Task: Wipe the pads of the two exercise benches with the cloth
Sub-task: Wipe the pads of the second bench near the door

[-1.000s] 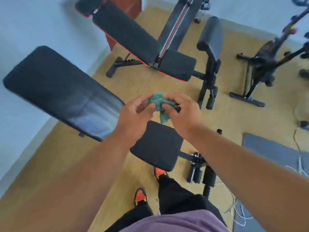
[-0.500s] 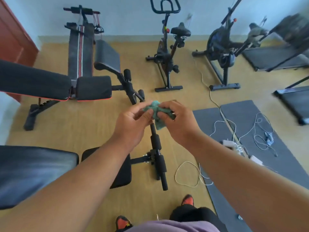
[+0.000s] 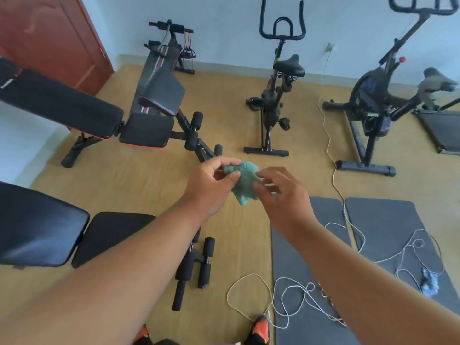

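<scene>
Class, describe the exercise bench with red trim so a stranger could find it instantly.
Start at the red-brown door in the far left corner. Just in front of it stands the red-trimmed bench, its long black pad sloping toward the door. Unlike the nearer bench, its pads carry a thin red edge.

Pinched in the left hand (image 3: 211,185), the teal cloth (image 3: 245,183) looks fuzzy and matt. Left of it, the bench pads (image 3: 37,227) show smooth, faintly glossy black vinyl; below, the floor (image 3: 139,185) is smooth wood.

Two bikes (image 3: 276,95) (image 3: 373,108) are parked by the wall. Two grey mats (image 3: 311,245) (image 3: 388,232) are laid on the floor (image 3: 139,185), with white cords (image 3: 286,302) looped over them. A red door (image 3: 49,38) is seen at the left.
</scene>
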